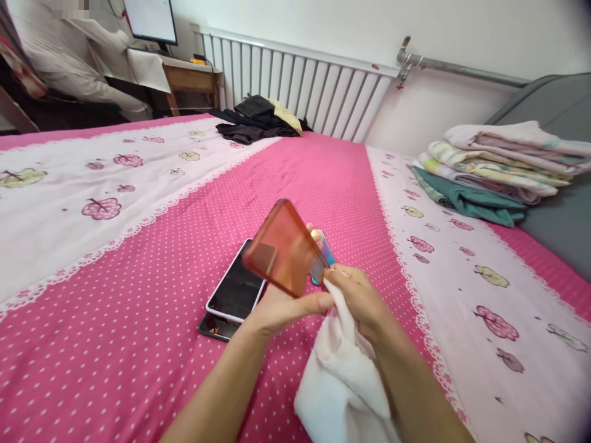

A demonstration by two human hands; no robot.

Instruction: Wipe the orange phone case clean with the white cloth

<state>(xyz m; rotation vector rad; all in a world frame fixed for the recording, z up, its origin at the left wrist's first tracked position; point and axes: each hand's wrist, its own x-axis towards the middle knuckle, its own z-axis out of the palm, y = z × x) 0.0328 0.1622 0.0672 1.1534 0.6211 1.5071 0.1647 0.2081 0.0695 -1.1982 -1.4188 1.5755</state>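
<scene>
On bed (138, 344), left of case (284, 249): phones (235, 288), stacked. Just right of case, touching: cloth (341, 375). Far right on bed: folded laundry (498, 166). At far end, before radiator (314, 83): clothes (256, 120).

— How many phones are on the bed (138, 320)?
— Two: an upper phone (237, 286) and a lower phone (215, 326).
— And the rest?
— One red case (281, 249), one white cloth (341, 375), one folded pile (494, 166).
</scene>
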